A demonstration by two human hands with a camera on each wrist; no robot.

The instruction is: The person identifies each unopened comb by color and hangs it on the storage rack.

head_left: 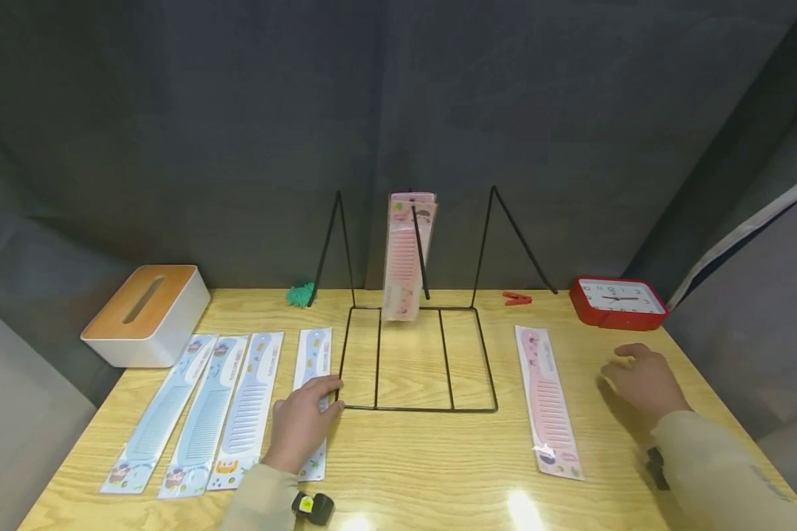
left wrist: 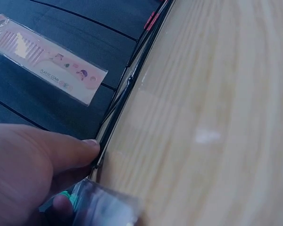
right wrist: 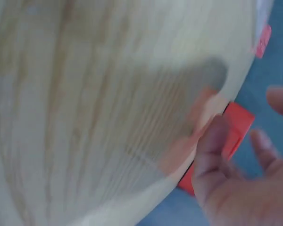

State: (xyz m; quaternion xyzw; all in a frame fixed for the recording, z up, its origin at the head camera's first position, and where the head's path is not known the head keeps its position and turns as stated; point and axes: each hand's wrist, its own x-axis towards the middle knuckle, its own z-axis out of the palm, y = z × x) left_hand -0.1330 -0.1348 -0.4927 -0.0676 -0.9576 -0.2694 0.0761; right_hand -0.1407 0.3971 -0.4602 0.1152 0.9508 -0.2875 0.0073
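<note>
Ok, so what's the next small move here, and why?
I'd probably bring the right hand over to the loose pink comb and pick it up. That hand hovers to its right, holding nothing, while the left hand grips the rack at its near left corner, and a similar hung comb is already on the middle hook.

Overall illumination is bright in the head view. Two glare patches appear on the table [head_left: 412, 464] in front of the wire rack [head_left: 414, 408]; the backdrop [head_left: 239, 147] behind the rack is dim. Right of the rack, the pink comb pack [head_left: 547, 402] shows a small highlight and the right hand [head_left: 647, 380] casts a soft shadow. Both wrist views are hazy, the right blurrier.
</note>
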